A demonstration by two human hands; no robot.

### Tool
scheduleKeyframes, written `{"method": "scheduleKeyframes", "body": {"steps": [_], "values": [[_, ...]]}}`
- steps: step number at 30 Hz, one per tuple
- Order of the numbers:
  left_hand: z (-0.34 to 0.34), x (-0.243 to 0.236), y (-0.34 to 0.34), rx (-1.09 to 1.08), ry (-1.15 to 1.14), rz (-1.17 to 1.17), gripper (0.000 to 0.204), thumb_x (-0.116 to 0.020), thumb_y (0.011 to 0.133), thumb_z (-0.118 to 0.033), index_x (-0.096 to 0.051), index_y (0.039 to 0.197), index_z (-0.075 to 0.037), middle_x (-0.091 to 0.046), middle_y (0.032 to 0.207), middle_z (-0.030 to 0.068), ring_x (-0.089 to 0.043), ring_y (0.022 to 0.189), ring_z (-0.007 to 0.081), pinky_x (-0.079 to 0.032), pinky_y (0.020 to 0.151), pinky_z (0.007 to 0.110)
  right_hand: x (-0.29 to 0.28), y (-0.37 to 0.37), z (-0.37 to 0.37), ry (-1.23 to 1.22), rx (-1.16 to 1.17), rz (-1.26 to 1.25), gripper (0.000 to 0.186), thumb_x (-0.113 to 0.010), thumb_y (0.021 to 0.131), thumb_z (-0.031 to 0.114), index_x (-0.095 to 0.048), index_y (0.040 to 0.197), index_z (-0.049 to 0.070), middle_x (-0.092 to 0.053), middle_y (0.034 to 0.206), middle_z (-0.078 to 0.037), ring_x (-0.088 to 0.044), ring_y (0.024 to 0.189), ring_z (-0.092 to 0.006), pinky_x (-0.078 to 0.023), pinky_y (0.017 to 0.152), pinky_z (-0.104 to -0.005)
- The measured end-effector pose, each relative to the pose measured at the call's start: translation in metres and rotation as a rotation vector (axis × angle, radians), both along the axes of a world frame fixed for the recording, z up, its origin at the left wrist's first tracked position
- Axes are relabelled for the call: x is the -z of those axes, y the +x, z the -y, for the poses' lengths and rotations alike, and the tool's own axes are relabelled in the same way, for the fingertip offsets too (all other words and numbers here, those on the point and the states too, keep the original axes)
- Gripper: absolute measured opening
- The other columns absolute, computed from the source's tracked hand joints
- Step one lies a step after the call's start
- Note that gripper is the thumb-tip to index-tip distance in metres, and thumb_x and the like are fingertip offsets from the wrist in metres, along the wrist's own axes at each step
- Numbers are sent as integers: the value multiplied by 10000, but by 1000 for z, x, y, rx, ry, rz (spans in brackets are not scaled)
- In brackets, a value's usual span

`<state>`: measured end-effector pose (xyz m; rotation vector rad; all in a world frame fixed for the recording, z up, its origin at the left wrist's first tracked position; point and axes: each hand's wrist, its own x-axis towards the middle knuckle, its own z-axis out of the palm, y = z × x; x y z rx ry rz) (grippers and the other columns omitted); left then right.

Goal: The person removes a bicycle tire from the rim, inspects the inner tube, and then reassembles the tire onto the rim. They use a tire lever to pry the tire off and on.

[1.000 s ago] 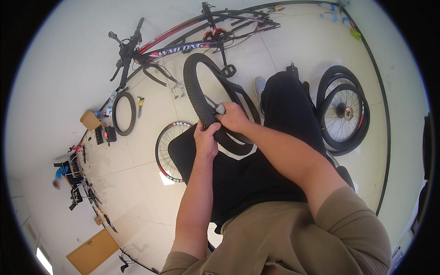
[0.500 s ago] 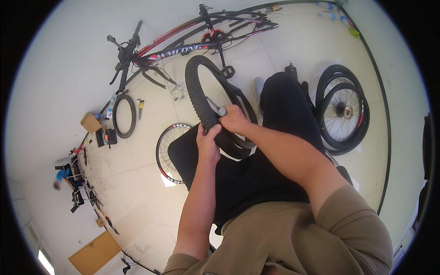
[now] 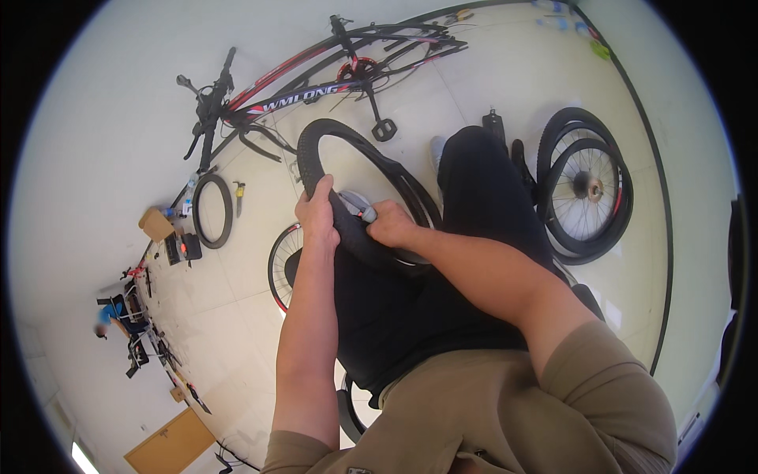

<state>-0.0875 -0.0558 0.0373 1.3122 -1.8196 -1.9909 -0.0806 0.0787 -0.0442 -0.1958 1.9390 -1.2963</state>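
In the head view, a pale tiled floor (image 3: 229, 316) curves out to white walls. A black bicycle tyre (image 3: 310, 158) stands tilted at the centre, its lower part against the black trousers (image 3: 442, 316). The left hand (image 3: 317, 213) grips its tread on the nine o'clock side; the right hand (image 3: 392, 223) is closed around a grey tool (image 3: 367, 213), partly hidden, at the tyre's inner edge. A black-and-red bicycle frame (image 3: 300, 96) lies toward eleven o'clock, two overlapping wheels (image 3: 588, 186) between two and three. Near nine are a smaller tyre (image 3: 199, 213), a yellow-handled tool (image 3: 239, 190) and an open cardboard box (image 3: 156, 225).
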Motion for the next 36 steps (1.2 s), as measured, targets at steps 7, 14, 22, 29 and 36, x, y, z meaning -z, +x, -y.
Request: {"method": "scheduleKeyframes", "body": {"steps": [7, 14, 22, 29, 36], "values": [[-14, 7, 26, -9, -46, -202, 181, -718, 889, -155, -597, 960, -40, -611, 743, 58, -606, 560, 192, -519, 510, 337, -15, 3, -9, 71, -20, -63, 358, -563, 773, 73, -719, 1095, 71, -685, 1141, -224, -641, 1102, -402, -517, 959, -456], [-13, 30, 57, 148, -98, -50, 253, -730, 857, -107, -577, 1038, -18, -650, 845, 74, -651, 736, 181, -532, 673, 314, 1, 9, -8, 259, -199, -88, 396, -569, 804, 78, -689, 1182, 86, -688, 1161, -206, -646, 1112, -394, -516, 967, -465], [-7, 29, 67, 115, -138, -20, 320, -731, 834, -47, -541, 1089, -14, -650, 925, 93, -648, 791, 189, -543, 726, 326, 11, 16, -9, 149, -259, -166, 448, -574, 825, 95, -646, 1266, 100, -668, 1213, -202, -624, 1169, -370, -510, 982, -454], [5, 40, 74, 187, 121, -78, 429, -675, 842, 19, -470, 1217, -19, -648, 1040, 161, -671, 916, 268, -577, 823, 411, 13, 4, -9, 342, -164, 40, 354, -618, 883, 209, -684, 1201, 68, -663, 1262, -179, -612, 1216, -348, -496, 1004, -427], [2, 43, 77, 180, 200, -96, 519, -661, 833, 34, -437, 1295, -38, -645, 1072, 194, -676, 951, 295, -575, 876, 447, -12, 1, -13, 461, -21, 97, 380, -667, 845, 222, -688, 1191, 66, -650, 1287, -189, -614, 1219, -358, -498, 1014, -440]]}}
